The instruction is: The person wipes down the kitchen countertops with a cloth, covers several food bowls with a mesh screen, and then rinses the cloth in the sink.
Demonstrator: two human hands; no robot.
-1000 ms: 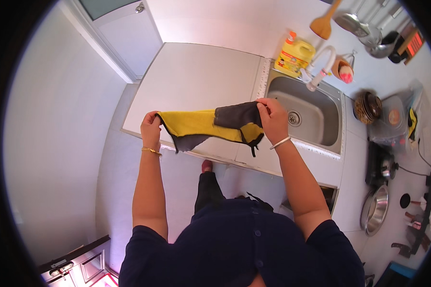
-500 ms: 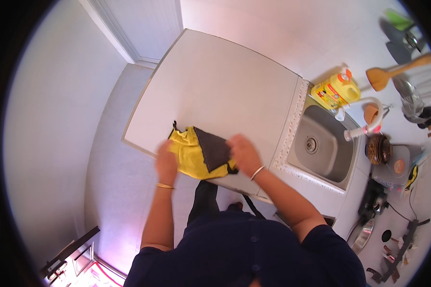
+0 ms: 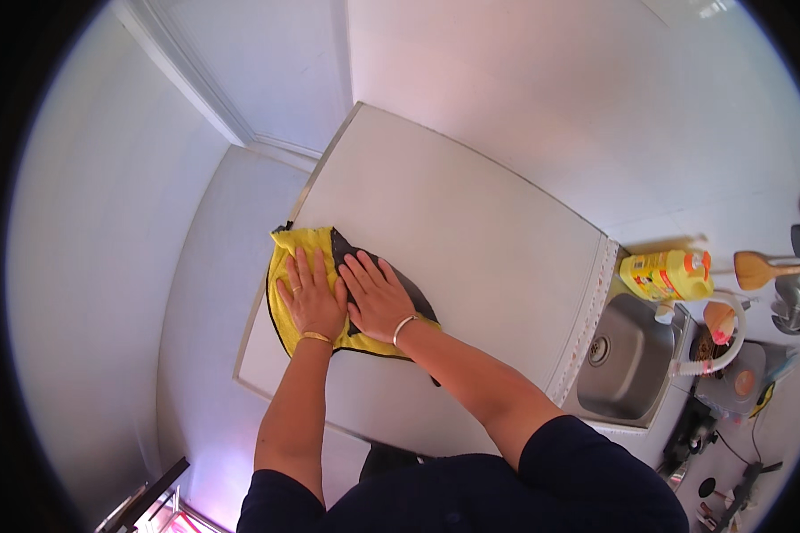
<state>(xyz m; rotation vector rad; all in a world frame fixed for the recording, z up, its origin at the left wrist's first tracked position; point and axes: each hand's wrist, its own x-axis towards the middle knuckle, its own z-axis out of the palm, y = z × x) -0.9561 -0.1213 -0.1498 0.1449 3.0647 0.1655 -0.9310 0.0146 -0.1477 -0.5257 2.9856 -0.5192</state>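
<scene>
While pressed flat, fingers spread, left hand (image 3: 309,298) and right hand (image 3: 378,296) side by side on yellow and grey cloth (image 3: 286,311), gripping nothing. Lying at near-left corner of white counter (image 3: 453,231), long axis along front edge. Well right: sink (image 3: 627,360), yellow bottle (image 3: 665,274), wooden spatula (image 3: 764,266).

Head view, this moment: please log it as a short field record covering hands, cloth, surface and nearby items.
left hand: flat, palm down on the yellow part of the cloth
right hand: flat, palm down beside it, over the grey part
cloth: yellow and dark grey, lying folded near the counter's front left corner
counter: white, bare apart from the cloth
sink: steel, set at the counter's right end
yellow bottle: lying behind the sink
wooden spatula: right of the bottle
</scene>
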